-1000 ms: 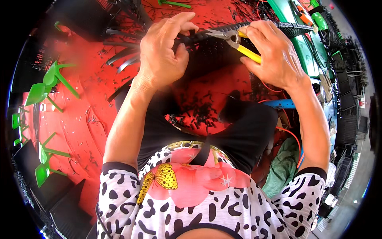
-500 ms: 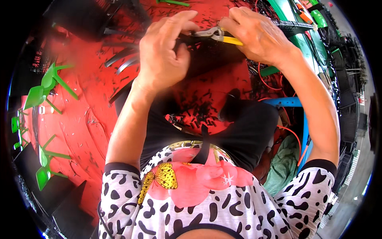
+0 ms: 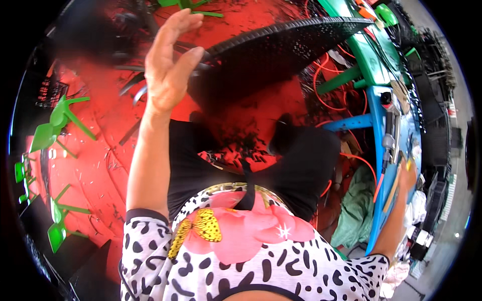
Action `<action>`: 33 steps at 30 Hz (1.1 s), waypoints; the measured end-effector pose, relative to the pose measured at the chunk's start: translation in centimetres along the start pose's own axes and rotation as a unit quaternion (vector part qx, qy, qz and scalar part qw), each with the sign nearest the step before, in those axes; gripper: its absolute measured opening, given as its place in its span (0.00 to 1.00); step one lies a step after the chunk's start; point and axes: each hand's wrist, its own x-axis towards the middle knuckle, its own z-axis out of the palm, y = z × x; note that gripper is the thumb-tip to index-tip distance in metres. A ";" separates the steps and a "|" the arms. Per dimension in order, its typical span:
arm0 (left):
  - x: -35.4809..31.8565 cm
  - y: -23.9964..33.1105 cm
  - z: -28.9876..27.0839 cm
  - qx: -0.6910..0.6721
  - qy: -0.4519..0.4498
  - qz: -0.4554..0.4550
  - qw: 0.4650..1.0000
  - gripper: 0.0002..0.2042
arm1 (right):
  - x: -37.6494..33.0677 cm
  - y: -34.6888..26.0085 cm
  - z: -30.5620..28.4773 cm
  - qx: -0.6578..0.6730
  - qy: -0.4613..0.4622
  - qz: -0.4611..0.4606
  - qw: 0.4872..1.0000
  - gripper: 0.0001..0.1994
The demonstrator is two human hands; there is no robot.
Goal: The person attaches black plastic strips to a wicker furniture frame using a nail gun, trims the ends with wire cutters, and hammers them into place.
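My left hand point(image 3: 169, 67) is raised at the upper left, fingers pointing up. Its thumb presses the near end of a long black perforated panel point(image 3: 281, 47) that stretches up to the right above the red floor point(image 3: 100, 165). My right hand point(image 3: 405, 174) reaches far out to the right, over the edge of a blue bench point(image 3: 377, 150). A small yellow piece point(image 3: 409, 164) shows at its fingers, too small and blurred to tell whether the hand grips it. My lap in black trousers point(image 3: 301, 165) fills the middle.
Green plastic legs and parts point(image 3: 55, 125) lie along the left on the red floor. Black scraps point(image 3: 236, 140) are strewn by my knees. Orange cables point(image 3: 326, 75) run toward a green bench point(image 3: 371, 55). Tools lie on the blue bench; a green cloth point(image 3: 356, 210) hangs below it.
My right hand left the panel's end and swung far right to the blue bench, taking the yellow-handled pliers out of the middle. My left hand stayed up at the panel, which now shows in full.
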 end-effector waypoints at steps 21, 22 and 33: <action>-2.2 1.4 1.8 0.093 0.107 -0.041 0.989 0.27 | -11.9 -51.2 -17.7 0.575 -0.041 -0.516 0.633 0.20; -2.0 1.2 2.2 0.066 0.150 -0.032 0.986 0.24 | -11.8 -50.7 -17.5 0.622 -0.076 -0.479 0.615 0.19; -2.6 3.1 1.6 0.394 -0.095 0.015 0.914 0.07 | -12.6 -49.1 -16.8 0.720 -0.160 -0.382 0.556 0.07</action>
